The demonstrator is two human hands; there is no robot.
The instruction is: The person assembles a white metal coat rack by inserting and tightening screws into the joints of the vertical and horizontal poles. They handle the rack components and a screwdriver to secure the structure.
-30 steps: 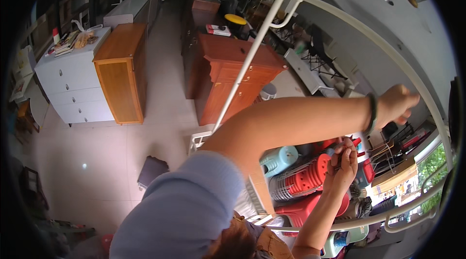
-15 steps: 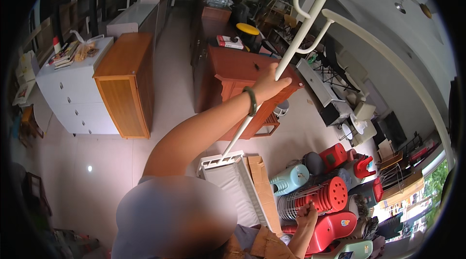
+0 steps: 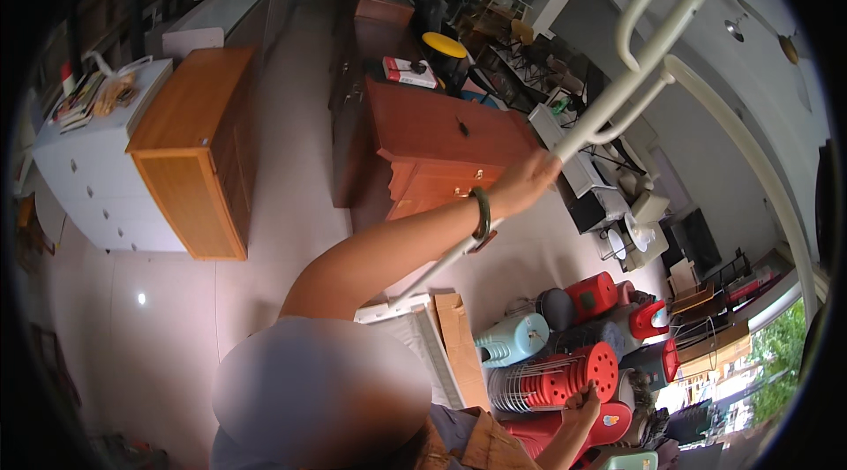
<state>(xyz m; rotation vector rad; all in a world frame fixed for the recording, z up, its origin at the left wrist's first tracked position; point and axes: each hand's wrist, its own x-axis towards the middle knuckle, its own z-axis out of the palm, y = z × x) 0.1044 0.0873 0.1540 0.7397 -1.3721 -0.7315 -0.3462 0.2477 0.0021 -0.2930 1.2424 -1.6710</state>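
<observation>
My left hand (image 3: 527, 183), a dark bangle at its wrist, is wrapped round the pale metal pole of a clothes rack (image 3: 609, 104). The pole leans up to the right, with curved hooks near its top and a long bar bending away down the right side. Its lower part passes behind my forearm to a white frame with a grey panel (image 3: 410, 329). My right hand (image 3: 582, 404) is low on the right with curled fingers, in front of a lying stack of red stools (image 3: 593, 371). Whatever those fingers hold is too small to tell.
Beyond the pole stands a reddish-brown wooden cabinet (image 3: 432, 126). An orange-brown cabinet (image 3: 190, 108) and white drawers (image 3: 84, 170) are on the left. Flattened cardboard (image 3: 459, 338) lies beside the rack's base. A light-blue stool stack (image 3: 516, 339) is near the red ones.
My left hand and the rack's upper end have moved right, and the pole leans further over. My right hand has shifted slightly right and down. The surroundings have slid left in view.
</observation>
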